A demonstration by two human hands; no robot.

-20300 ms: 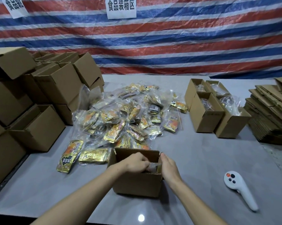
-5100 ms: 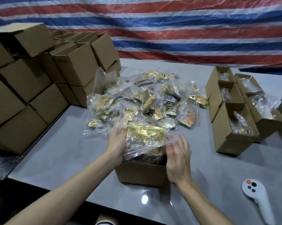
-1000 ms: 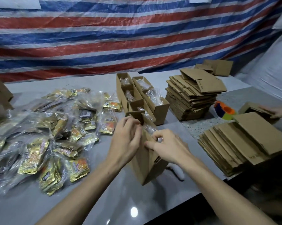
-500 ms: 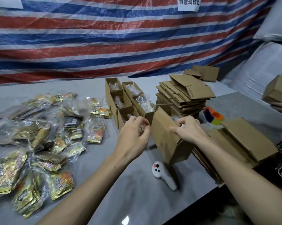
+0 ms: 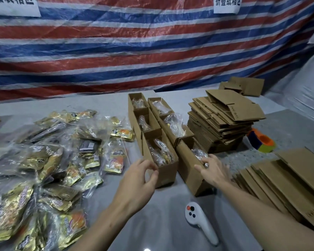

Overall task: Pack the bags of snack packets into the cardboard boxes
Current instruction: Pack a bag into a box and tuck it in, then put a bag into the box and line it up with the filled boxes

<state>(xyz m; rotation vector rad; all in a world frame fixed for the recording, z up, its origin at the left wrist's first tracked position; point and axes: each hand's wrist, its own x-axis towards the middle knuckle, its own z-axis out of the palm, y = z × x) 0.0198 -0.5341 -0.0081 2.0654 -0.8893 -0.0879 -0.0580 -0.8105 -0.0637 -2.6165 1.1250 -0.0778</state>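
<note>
Half a second ago the brown cardboard box in the right hand (image 5: pixel 213 170) was held tilted above the tabletop; now that newly filled brown cardboard box (image 5: pixel 192 165) stands on the grey tabletop (image 5: pixel 167 205) at the near end of the right-hand row of open brown cardboard boxes (image 5: pixel 153 124), touching the box behind it. The right hand grips the near right rim of that box, fingers curled over the edge onto the clear plastic bag of snack packets inside it (image 5: pixel 199 153). The left hand (image 5: pixel 139 178) hovers just beside the near box of the left-hand row, fingers loosely curled and pinching nothing. As far as I can judge, the packing is partly done: six open boxes in two rows each show a bag inside, flaps not yet closed. Much is left, since a large heap of clear plastic bags holding gold and orange snack packets (image 5: pixel 49 160) lies spread over the left of the tabletop. Stacks of flat unfolded brown cardboard blanks (image 5: pixel 223 120) sit at the far right and near right, with a white handheld controller (image 5: pixel 200 221) lying near the front edge.
</note>
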